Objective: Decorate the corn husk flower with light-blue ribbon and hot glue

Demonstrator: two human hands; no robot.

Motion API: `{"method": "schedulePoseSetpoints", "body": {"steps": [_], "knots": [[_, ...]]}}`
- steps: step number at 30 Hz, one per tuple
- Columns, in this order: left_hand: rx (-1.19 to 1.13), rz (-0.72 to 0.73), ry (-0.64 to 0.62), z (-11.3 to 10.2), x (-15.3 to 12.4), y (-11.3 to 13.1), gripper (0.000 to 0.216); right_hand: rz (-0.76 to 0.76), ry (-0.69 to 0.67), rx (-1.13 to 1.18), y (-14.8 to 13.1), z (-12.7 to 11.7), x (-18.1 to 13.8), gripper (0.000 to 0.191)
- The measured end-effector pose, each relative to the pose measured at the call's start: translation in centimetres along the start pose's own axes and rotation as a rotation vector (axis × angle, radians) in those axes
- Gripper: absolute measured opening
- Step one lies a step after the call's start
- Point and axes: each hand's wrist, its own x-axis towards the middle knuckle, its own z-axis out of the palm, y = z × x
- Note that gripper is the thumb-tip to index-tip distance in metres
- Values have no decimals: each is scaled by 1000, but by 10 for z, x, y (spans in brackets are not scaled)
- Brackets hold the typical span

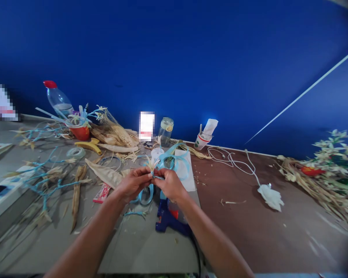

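My left hand (pixel 133 183) and my right hand (pixel 171 183) meet over the middle of the table, fingertips pinched together. Between them stands a small pale flower (pixel 152 163) that looks made of dried husk. My left fingers grip its base, and my right fingers pinch blue ribbon (pixel 183 166) against it. Loops of this ribbon spread behind and below my hands. A dark blue glue gun (pixel 171 223) lies under my right forearm, partly hidden. A short blue-wrapped stem (pixel 135 213) rests below my left hand.
Blue-stemmed flower sprays (pixel 50 185), a dried husk (pixel 77 193) and a tape roll (pixel 75 153) lie left. Behind stand a bottle (pixel 58 100), a red cup (pixel 80 132), a glass jar (pixel 166 131) and a white cup (pixel 202 140). A white cable (pixel 251 166) and a dried bundle (pixel 310 187) lie right.
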Motion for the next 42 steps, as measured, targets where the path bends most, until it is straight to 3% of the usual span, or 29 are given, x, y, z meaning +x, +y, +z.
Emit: {"method": "schedulePoseSetpoints", "body": {"steps": [5, 13, 19, 23, 26, 31, 42], "knots": [[193, 64, 10, -3, 5, -6, 21, 36, -18, 20, 5, 2, 2, 12], [481, 53, 212, 0, 6, -5, 32, 99, -3, -191, -3, 1, 1, 9], [317, 65, 292, 5, 7, -9, 34, -47, 148, -375, 3, 11, -6, 5], [333, 56, 288, 1, 9, -11, 33, -147, 173, -434, 5, 16, -11, 5], [323, 82, 295, 2, 8, -7, 33, -130, 137, -344, 4, 15, -11, 9], [203, 79, 308, 9, 4, 1, 35, -51, 12, -5, 4, 14, -6, 16], [-59, 18, 224, 12, 1, -2, 28, -16, 104, -92, -3, 15, -6, 11]]}}
